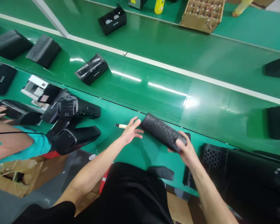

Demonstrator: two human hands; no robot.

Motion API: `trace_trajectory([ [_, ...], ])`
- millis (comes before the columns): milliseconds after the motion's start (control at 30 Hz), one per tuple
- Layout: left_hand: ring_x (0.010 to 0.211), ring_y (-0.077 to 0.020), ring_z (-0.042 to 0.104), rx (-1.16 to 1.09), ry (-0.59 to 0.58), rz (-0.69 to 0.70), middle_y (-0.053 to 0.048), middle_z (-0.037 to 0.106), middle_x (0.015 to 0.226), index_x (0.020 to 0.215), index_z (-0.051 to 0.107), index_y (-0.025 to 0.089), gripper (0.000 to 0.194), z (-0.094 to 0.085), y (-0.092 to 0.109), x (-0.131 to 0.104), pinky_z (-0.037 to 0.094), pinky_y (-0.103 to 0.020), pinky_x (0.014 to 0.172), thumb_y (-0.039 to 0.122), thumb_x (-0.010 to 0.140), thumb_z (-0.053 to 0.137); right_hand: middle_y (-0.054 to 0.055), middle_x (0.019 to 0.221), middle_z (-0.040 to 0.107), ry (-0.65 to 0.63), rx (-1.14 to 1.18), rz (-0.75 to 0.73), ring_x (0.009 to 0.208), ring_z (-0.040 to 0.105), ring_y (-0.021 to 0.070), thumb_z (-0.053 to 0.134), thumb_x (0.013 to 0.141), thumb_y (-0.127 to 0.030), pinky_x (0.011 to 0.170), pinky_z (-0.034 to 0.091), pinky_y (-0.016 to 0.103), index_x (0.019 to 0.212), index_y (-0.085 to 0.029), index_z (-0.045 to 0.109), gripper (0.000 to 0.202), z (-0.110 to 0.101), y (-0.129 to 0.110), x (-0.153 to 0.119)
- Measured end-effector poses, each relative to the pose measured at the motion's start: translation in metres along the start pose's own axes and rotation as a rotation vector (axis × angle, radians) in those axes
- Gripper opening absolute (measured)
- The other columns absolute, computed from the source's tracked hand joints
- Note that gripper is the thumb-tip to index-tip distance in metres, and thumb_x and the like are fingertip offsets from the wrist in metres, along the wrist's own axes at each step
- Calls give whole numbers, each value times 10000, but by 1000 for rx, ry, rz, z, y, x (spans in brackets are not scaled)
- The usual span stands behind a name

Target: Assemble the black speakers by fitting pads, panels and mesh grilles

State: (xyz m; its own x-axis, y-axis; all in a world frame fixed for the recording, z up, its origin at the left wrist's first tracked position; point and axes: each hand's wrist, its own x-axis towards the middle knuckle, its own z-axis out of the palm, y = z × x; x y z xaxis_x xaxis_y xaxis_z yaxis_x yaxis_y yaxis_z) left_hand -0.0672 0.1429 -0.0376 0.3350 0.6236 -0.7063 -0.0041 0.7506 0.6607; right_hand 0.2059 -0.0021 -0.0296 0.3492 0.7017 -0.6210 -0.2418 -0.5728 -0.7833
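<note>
My right hand [185, 147] is closed on the right end of a long black part [162, 132] with a row of holes, held tilted over the green table and slightly blurred. At the part's other end is my left hand [132, 130], its fingers spread and nothing held in it. A pen-like tool [121, 126] with a pale handle and dark tip lies just left of that hand. Near the table's front edge lies a flat black piece [161, 172].
Black speaker-like housings [84, 109] are grouped at left, beside a co-worker's arm [11, 140]. Large black housings [247, 174] with honeycomb grilles fill the right. Another black unit [92, 69] sits on the green belt [154, 74] beyond the table edge.
</note>
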Motion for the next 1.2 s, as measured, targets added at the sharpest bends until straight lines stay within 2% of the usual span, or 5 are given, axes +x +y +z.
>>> trace_trajectory([
  [100,858,-171,636,243,99,190,-71,659,1138,1194,641,229,508,30,-21,4,575,-301,709,569,837,765,112,1272,662,90,250,-11,1046,698,327,865,677,-725,762,666,569,1288,-262,592,814,-18,-40,76],
  [367,1061,-302,597,1242,-600,303,-75,689,913,870,701,220,218,79,-109,-27,384,-493,1092,433,892,745,299,1283,608,374,110,104,973,745,270,307,957,-794,737,598,407,1438,52,475,988,-80,-99,190],
  [600,1132,-322,574,1407,-718,355,-120,696,1035,1041,734,207,232,87,-130,-18,378,-481,1085,395,986,610,16,732,642,791,-624,-134,696,612,205,772,774,-639,749,532,380,839,-206,653,453,-114,-22,19],
  [767,1180,-352,579,1404,-719,359,-135,711,1084,1078,734,224,273,86,-143,-24,331,-527,1143,460,964,658,103,909,711,932,-891,101,798,631,283,662,740,-758,692,456,386,879,-234,669,542,-119,82,-106],
  [1200,1009,-264,588,1443,-866,378,-96,683,981,847,654,188,74,73,-130,-30,420,-398,910,232,906,647,114,832,740,825,-881,-133,733,634,281,555,865,-768,753,486,417,898,-204,799,615,-117,87,-116],
])
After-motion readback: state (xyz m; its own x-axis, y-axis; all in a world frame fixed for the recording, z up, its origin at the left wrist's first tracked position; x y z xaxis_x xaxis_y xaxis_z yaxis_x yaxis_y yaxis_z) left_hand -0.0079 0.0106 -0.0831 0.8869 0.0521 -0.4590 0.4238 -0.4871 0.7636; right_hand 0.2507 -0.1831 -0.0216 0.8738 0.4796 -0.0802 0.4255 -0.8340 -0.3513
